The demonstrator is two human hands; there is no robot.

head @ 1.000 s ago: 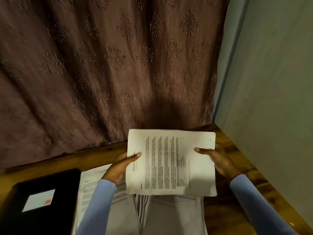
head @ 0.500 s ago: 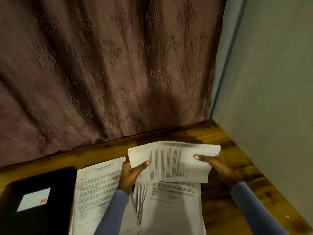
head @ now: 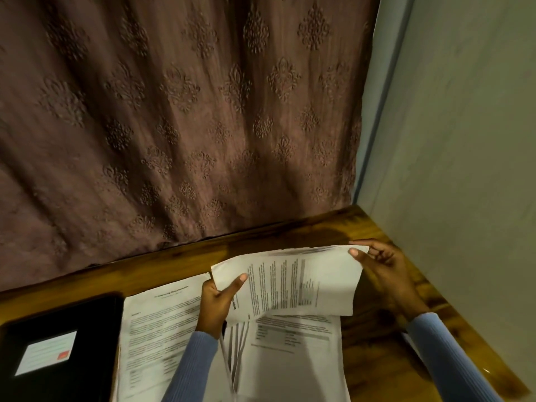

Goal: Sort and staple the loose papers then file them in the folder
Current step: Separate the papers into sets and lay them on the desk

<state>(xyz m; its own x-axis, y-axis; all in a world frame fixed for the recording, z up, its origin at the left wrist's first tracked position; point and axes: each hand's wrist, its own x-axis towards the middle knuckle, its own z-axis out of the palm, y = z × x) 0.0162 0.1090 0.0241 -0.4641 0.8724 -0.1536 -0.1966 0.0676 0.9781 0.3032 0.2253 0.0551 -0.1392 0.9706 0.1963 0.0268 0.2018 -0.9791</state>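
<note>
Our hands hold one printed sheet between them above the table: our left hand (head: 216, 303) pinches its left edge, thumb on top, and our right hand (head: 383, 266) pinches its far right corner with fingertips curled round the edge. The held sheet (head: 293, 282) sags in the middle, its text running sideways to us. Going left to right, a black folder (head: 62, 343) with a white label lies at the left edge of the wooden table (head: 374, 332); just beside it lies a printed page (head: 158, 329), partly under our left sleeve; next to that, beneath the held sheet, lies a loose stack of papers (head: 290, 358), its pages fanned at the left side. A patterned brown curtain (head: 179, 117) hangs behind the table, and a pale wall (head: 464, 140) stands on the right.
</note>
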